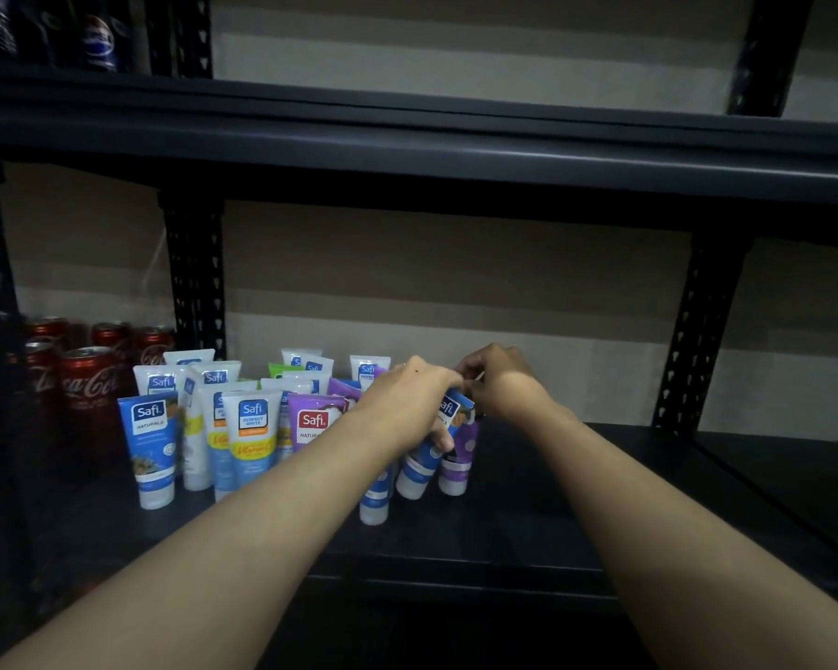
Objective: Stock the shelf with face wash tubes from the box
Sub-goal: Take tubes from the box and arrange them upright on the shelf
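Shelving (576,505) of dark metal fills the view, its deck bare to the right. Face wash tubes (252,427) stand cap-down in a crowded cluster at left of centre, with cola cans (88,379) just beside them past an upright post (197,282). The box is not in view.

The left hand (407,403) wraps its fingers and thumb round a blue tube (422,464) tilted at the cluster's right edge, touching a purple tube (458,456). The right hand (499,384) curls over their crimped tops; whether it pinches either, I cannot tell.

These tubes look light, soft-walled and glossy, so likely slippery and tippy on small caps. Mid-body or the stiff crimp seems the best hold. Close neighbours could topple like dominoes.
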